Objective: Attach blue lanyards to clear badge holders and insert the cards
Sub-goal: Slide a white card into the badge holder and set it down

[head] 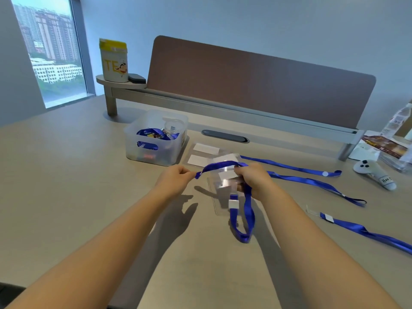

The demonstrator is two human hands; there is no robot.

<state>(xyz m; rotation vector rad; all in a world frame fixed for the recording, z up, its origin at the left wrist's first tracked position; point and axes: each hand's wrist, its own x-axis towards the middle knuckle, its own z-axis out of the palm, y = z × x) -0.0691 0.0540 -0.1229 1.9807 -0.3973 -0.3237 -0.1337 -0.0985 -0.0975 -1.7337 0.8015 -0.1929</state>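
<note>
My left hand [176,176] pinches one end of a blue lanyard [247,210] above the table. My right hand [254,178] grips the same lanyard together with a clear badge holder [225,178], which is blurred. The strap arches between my hands, then hangs below my right hand in a loop with a white clip. Another clear holder [219,202] lies flat on the table beneath. Two white cards [206,148] lie behind my hands. Three more blue lanyards [312,181] lie stretched out to the right.
A translucent bin [133,139] with lanyards and a small jar stands at the back left of my hands. A white controller [374,172], a water bottle [399,118] and packets sit at the far right. A desk divider [256,79] with a shelf runs along the back.
</note>
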